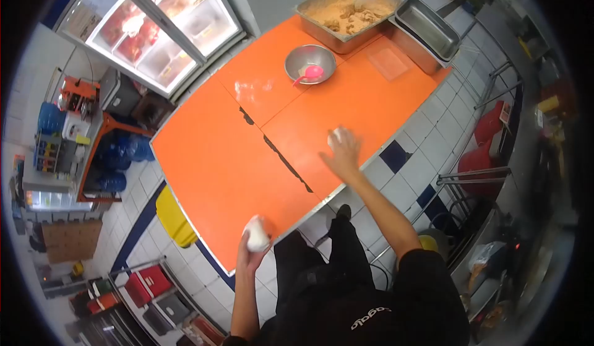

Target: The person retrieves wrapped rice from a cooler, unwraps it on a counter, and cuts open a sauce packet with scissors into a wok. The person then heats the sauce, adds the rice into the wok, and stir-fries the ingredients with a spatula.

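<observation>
My left hand (250, 256) is closed around a rounded white thing (258, 237), perhaps a bundle or a small container, at the near left edge of the orange table (213, 179). Over the right part of the table, close to its near edge, my right hand (343, 154) is smeared by motion. Its thumb stands apart from the other fingers. Something small and white (336, 137) shows at its fingertips; whether it is gripped or only pressed on is unclear. Farther back, a metal bowl (298, 59) has a pink scoop (312, 73) in it.
At the far end stand a deep metal tray (331, 36) of crumbly tan food and an oblong metal pan (427, 61). A flat translucent sheet (390, 61) lies near them. Dark worn strips (284, 160) mark the tabletop. A lit display fridge (154, 30) stands beyond; a yellow bin (174, 217) sits at the left.
</observation>
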`<state>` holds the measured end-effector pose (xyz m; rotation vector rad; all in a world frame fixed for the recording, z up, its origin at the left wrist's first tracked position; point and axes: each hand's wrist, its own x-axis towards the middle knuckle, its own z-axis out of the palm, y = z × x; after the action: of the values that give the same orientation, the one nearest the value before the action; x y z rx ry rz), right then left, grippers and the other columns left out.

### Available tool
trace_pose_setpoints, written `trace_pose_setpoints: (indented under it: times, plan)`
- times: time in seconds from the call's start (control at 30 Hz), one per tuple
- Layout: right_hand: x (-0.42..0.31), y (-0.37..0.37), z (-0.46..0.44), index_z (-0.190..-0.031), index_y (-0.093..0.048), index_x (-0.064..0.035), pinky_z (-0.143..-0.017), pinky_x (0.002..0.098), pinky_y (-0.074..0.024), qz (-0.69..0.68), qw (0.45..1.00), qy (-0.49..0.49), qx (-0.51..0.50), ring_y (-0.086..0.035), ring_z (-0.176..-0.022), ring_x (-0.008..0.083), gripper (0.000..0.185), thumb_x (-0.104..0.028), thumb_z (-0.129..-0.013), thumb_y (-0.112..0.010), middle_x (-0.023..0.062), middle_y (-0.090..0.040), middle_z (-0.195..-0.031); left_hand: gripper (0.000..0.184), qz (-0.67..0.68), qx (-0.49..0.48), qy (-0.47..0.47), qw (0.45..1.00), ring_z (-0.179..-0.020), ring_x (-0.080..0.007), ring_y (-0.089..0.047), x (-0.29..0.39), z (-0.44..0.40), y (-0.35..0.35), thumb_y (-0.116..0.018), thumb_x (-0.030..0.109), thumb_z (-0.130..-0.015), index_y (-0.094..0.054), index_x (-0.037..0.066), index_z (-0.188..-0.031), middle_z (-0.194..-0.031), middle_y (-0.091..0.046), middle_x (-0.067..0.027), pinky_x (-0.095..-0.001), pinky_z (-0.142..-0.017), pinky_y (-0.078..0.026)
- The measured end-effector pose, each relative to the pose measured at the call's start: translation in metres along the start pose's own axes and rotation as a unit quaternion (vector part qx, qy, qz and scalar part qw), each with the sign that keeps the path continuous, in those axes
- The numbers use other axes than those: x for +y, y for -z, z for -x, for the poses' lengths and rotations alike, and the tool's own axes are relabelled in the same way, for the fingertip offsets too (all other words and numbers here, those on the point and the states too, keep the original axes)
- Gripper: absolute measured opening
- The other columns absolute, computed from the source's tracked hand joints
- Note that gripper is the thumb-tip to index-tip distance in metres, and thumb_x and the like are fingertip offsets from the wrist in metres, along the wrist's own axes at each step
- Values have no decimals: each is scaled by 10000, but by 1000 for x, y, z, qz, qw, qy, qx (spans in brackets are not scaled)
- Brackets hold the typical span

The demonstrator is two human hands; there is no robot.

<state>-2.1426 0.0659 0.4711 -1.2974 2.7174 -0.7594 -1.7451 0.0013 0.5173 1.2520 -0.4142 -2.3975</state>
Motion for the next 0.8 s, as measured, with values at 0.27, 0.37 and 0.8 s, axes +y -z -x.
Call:
trace_pose_setpoints:
  times: [0.27,0.37,0.8]
  plan:
    - [-24,-10,63,-1170,-602,4,-706,338,-534,-597,626,-348,-361,-638,-912,193,488,-431,-948,-605,127,-641,-1047,487,-585,38,-234,776,-920,-248,-649,-59,-108,-157,-668,352,-921,-505,23,-1241,-1041,-650,-141,-388,-774,-536]
    - [1,-37,45,-998,-676,10,-628,311,-500,-534,735,-309,-280,-619,-764,139,388,-361,-984,-562,44,-665,-835,457,-590,64,-154,790,-752,-218,-664,-47,-123,-181,-666,365,-923,-548,-8,-1159,-932,-663,-144,-344,-632,-543]
    - [-9,-27,5,-1041,-658,-3,-735,345,-506,-315,948,-51,-3,-590,-800,205,195,-151,-915,-644,121,-612,-974,217,-694,3,-232,681,-665,-195,-643,-3,-139,-119,-656,205,-923,-680,6,-1008,-770,-655,-90,-306,-593,-512]
